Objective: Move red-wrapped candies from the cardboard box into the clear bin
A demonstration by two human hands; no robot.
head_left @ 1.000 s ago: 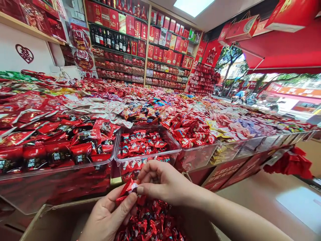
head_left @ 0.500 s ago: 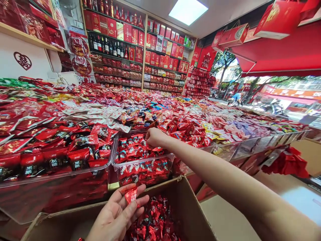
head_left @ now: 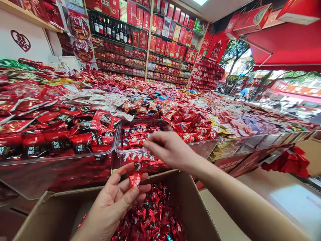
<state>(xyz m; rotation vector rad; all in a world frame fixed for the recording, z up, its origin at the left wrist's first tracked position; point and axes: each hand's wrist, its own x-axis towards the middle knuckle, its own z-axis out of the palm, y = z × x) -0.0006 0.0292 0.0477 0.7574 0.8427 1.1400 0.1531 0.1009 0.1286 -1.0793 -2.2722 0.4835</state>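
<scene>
My left hand (head_left: pixel 114 204) pinches a red-wrapped candy (head_left: pixel 135 180) between thumb and fingers, palm up. It is over an open cardboard box (head_left: pixel 200 209) holding many loose shiny red candies (head_left: pixel 152 214). My right hand (head_left: pixel 168 147) is in front of a clear plastic bin (head_left: pixel 125 151), by its right side. Its thumb and fingers are bent together; whatever is between them is hidden. Inside the bin lie small red candies (head_left: pixel 135 137) of a similar look, several rows deep.
To the left, another clear bin (head_left: pixel 75 157) is heaped with red and black packets (head_left: pixel 57 142). More wrapped sweets (head_left: pixel 190 125) pile up to the right. Shelves (head_left: pixel 147 40) of bottles and red boxes line the back. A street with a person (head_left: pixel 243 93) shows at far right.
My right hand has drawn back from the bin, toward me and to the right. My left hand still holds the candy over the box. The view has tipped down.
</scene>
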